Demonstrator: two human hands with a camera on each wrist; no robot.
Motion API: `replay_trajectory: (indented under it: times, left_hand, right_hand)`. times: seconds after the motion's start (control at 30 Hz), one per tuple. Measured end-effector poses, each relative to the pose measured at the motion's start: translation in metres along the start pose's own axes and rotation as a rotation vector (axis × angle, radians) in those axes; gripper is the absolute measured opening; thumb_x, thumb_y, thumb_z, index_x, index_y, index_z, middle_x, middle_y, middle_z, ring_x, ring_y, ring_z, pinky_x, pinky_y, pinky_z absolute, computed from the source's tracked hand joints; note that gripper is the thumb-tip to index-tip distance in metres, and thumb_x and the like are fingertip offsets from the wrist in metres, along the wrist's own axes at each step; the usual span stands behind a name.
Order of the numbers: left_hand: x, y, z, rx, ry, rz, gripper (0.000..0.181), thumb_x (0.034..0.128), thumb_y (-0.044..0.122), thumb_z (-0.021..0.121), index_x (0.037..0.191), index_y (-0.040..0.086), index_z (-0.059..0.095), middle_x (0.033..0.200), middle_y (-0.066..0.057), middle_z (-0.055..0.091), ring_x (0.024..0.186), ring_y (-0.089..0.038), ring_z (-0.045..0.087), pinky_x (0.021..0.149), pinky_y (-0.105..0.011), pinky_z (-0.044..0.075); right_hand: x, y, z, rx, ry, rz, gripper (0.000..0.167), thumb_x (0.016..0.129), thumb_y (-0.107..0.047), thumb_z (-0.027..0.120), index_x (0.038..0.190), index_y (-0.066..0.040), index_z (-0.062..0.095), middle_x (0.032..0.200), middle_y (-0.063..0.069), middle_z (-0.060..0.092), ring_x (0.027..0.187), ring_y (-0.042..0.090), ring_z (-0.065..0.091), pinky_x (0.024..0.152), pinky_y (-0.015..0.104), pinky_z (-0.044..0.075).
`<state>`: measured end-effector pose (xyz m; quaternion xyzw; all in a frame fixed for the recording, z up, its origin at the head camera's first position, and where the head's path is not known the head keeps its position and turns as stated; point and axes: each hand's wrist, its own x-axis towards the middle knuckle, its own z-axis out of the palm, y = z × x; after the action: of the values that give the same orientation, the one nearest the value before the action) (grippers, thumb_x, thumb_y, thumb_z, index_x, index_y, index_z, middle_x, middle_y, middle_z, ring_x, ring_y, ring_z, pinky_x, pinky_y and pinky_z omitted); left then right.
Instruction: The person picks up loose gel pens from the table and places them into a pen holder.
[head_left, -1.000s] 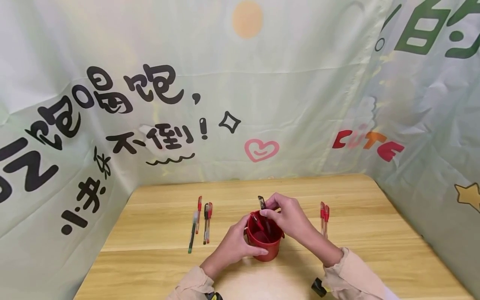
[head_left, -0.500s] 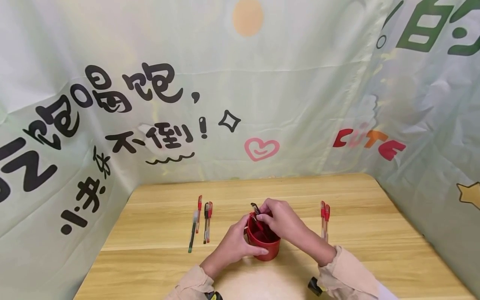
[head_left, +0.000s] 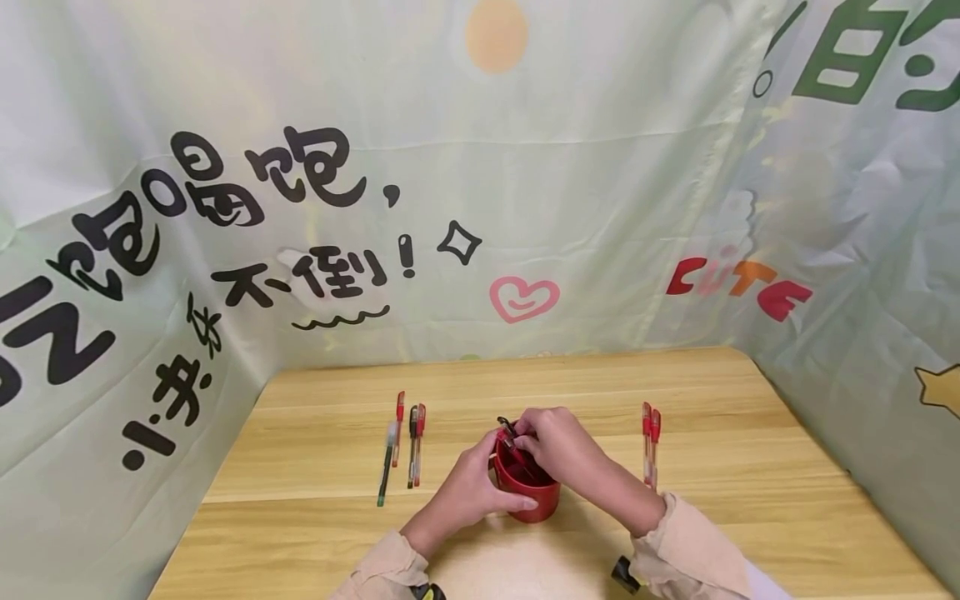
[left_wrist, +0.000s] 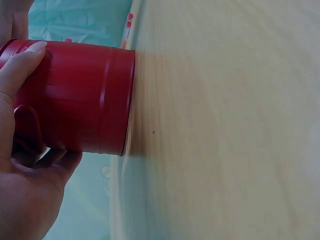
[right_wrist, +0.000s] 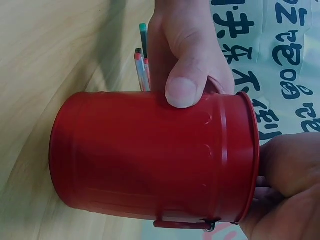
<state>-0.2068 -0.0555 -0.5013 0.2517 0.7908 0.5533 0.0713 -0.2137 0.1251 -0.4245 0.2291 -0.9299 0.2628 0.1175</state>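
Note:
A small red metal bucket [head_left: 534,505] stands upright on the table. My left hand [head_left: 474,485] grips it from the left, thumb along its near side; the left wrist view shows fingers curled around the bucket [left_wrist: 82,97] by its handle fitting. My right hand [head_left: 567,447] is at the bucket's mouth, its fingers pinching a black-capped pen [head_left: 507,427] that leans against the far-left rim, its lower part down inside. Beside it, a red-capped pen leans in the bucket, mostly covered. In the right wrist view, fingers of my right hand [right_wrist: 287,185] dip past the rim and hide what they hold.
On the left of the table lie a red pen [head_left: 398,427], a black pen [head_left: 412,446], another red pen [head_left: 420,450] and a green-ended pen [head_left: 386,471]. Two red-capped pens [head_left: 647,442] lie on the right. Printed fabric [head_left: 600,208] hangs behind the wooden table [head_left: 720,433].
My right hand has moved left and down with the black-capped pen, which sits lower and tilts more to the left. The left hand and bucket have stayed in place.

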Motion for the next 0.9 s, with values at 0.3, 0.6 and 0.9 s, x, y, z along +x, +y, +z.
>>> replay_trajectory:
  times: [0.3, 0.6, 0.9]
  left_hand:
    - [0.0, 0.001, 0.001, 0.004, 0.005, -0.013, 0.084, 0.0747, 0.04, 0.094, 0.144, 0.024, 0.049, 0.136, 0.003, 0.067, 0.12, -0.009, 0.065, 0.099, -0.025, 0.057]
    - [0.0, 0.001, 0.001, -0.002, 0.002, -0.02, 0.085, 0.0749, 0.04, 0.094, 0.145, 0.024, 0.049, 0.138, 0.003, 0.066, 0.122, -0.011, 0.065, 0.099, -0.024, 0.056]
    - [0.0, 0.0, 0.001, -0.02, -0.003, -0.003, 0.086, 0.0755, 0.04, 0.094, 0.147, 0.025, 0.047, 0.14, 0.002, 0.065, 0.123, -0.014, 0.066, 0.099, -0.025, 0.057]
  right_hand:
    - [-0.001, -0.003, -0.002, -0.031, -0.036, -0.009, 0.006, 0.083, -0.002, 0.083, 0.085, -0.004, 0.077, 0.082, 0.007, 0.078, 0.075, 0.019, 0.074, 0.062, 0.023, 0.06]
    - [-0.002, -0.006, -0.006, -0.006, -0.048, 0.01, 0.007, 0.085, 0.0, 0.082, 0.091, -0.002, 0.078, 0.087, 0.009, 0.079, 0.08, 0.02, 0.076, 0.066, 0.026, 0.062]
    - [-0.003, -0.005, -0.018, 0.033, -0.004, 0.038, 0.013, 0.086, -0.002, 0.082, 0.098, -0.001, 0.077, 0.093, 0.011, 0.079, 0.082, 0.021, 0.077, 0.068, 0.028, 0.064]
